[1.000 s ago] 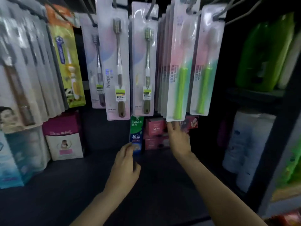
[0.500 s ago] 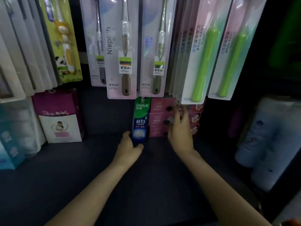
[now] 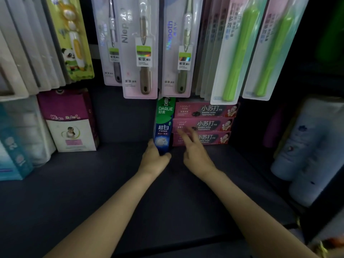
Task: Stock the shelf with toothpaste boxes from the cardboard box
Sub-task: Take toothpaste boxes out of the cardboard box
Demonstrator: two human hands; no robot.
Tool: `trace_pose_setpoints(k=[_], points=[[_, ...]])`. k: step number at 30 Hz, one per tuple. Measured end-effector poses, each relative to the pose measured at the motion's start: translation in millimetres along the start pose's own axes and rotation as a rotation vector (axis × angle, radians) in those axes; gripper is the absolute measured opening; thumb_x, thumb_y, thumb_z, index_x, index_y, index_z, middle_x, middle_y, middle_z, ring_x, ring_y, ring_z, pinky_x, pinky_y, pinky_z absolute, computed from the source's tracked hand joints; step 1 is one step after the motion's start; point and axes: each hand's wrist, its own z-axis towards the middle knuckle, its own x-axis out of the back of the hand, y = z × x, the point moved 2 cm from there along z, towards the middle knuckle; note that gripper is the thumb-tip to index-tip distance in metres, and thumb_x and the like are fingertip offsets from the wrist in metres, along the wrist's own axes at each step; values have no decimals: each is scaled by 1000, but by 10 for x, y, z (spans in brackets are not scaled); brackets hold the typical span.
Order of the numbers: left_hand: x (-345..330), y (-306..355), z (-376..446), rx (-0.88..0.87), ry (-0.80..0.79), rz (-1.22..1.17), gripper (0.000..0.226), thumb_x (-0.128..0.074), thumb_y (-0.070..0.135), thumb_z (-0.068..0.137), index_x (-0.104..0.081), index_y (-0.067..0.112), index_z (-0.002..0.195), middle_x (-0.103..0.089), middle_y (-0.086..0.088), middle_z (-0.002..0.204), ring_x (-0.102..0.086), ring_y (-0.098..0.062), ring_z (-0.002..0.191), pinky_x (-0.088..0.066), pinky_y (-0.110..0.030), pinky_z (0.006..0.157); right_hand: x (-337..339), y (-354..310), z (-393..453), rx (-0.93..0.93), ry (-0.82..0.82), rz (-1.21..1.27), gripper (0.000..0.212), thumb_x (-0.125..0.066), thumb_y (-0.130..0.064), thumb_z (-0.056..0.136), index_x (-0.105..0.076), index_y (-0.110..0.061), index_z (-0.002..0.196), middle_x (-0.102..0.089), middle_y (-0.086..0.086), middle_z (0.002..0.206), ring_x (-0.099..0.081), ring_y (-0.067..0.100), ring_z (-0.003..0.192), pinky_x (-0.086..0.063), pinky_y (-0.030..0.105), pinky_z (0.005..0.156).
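One green and blue toothpaste box (image 3: 163, 125) is standing upright at the back of the dark shelf (image 3: 119, 192). The left hand (image 3: 154, 161) is gripping its bottom end, with the thumb on one side and the fingers curled round the other. The box is touching the left side of a stack of pink toothpaste boxes (image 3: 203, 123). There are three pink boxes in that stack, lying flat, one on top of another.

The right hand (image 3: 197, 155) is reaching toward the pink stack with its fingers straight and spread apart. It is holding nothing. Its fingertips are in front of the lower two pink boxes, but the fingers are blurry, so touching cannot be told.

Toothbrush packs are hanging just above the boxes. The pink pack with a brown handle (image 3: 141, 53) is hanging right over the top of the green box and hiding its top edge. Beside it is one pack with a grey-green handle (image 3: 181, 53). Two packs with bright green brushes (image 3: 240, 53) are hanging over the right end of the pink stack. One yellow-green panda brush pack (image 3: 74, 41) is hanging far to the left.

On the left of the shelf, well apart from the hands, one purple and white box (image 3: 69, 121) is standing. On the right, pale blue bottles (image 3: 309, 151) are leaning together.
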Motion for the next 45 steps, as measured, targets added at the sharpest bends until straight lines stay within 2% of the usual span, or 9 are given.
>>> trace_pose_setpoints(k=[4, 8, 15, 20, 29, 35, 37, 40, 45], points=[[6, 10, 15, 2, -16, 31, 72, -54, 12, 89, -13, 18, 147, -39, -3, 143, -38, -19, 130, -30, -20, 94, 45, -207, 55, 23, 144, 113, 67, -44, 12, 83, -27, -8, 145, -27, 10, 146, -33, 22, 133, -18, 10, 104], [24, 20, 51, 30, -65, 32, 86, -56, 14, 89, 5, 22, 148, -28, -3, 150, -31, -20, 135, -29, -26, 104, 226, -184, 133, -118, 366, 63, 73, -48, 12, 81, -26, -15, 146, -22, 12, 144, -30, 25, 129, -30, 33, 111], [-9, 18, 111, 29, -96, 8, 91, -58, 12, 86, 6, 30, 148, -33, -2, 147, -34, -19, 133, -30, -25, 100, 228, -119, 131, -176, 273, 163, 90, -43, 19, 80, -17, -33, 147, -14, 7, 145, -36, 22, 129, -35, 31, 109], [9, -3, 138, 30, -106, -6, 91, -58, 11, 84, 3, 32, 148, -35, -3, 146, -37, -20, 131, -31, -29, 104, 177, -188, 124, -137, 210, 178, 90, -45, 20, 78, -20, -31, 147, -12, 6, 147, -25, 22, 137, -32, 37, 112], [18, -1, 173, 22, -75, 4, 90, -59, 13, 83, 1, 29, 149, -35, -4, 146, -39, -20, 130, -34, -31, 105, 192, -351, 188, -96, 196, 211, 85, -44, 17, 81, -17, -25, 149, -21, 9, 147, -31, 23, 135, -34, 34, 111], [140, 83, 304, 6, -89, -97, 90, -58, 13, 87, 8, 21, 148, -23, -3, 153, -29, -18, 137, -28, -24, 103, 194, -343, 258, -117, 210, 257, 71, -56, -9, 92, -15, -16, 149, -23, 8, 149, -27, 22, 137, -18, 15, 101], [116, 90, 336, 9, -126, -88, 90, -57, 9, 86, 5, 23, 149, -31, -3, 149, -35, -18, 132, -30, -23, 100, 193, -351, 297, -137, 225, 262, 65, -55, -15, 93, -20, -13, 147, -27, 9, 147, -32, 23, 134, -25, 20, 104], [53, 105, 359, 9, -132, -81, 91, -58, 8, 81, -1, 28, 149, -38, -4, 143, -40, -20, 127, -35, -36, 108, 205, -369, 376, -192, 276, 316, 57, -55, -19, 93, -28, -10, 143, -34, 13, 140, -40, 27, 128, -34, 34, 108], [13, 109, 364, 19, -115, -109, 93, -61, 12, 77, -4, 31, 148, -38, -6, 142, -41, -23, 127, -35, -43, 108, 209, -379, 431, -223, 295, 340, 62, -53, -17, 94, -20, -16, 147, -24, 10, 146, -32, 24, 134, -28, 30, 109]])
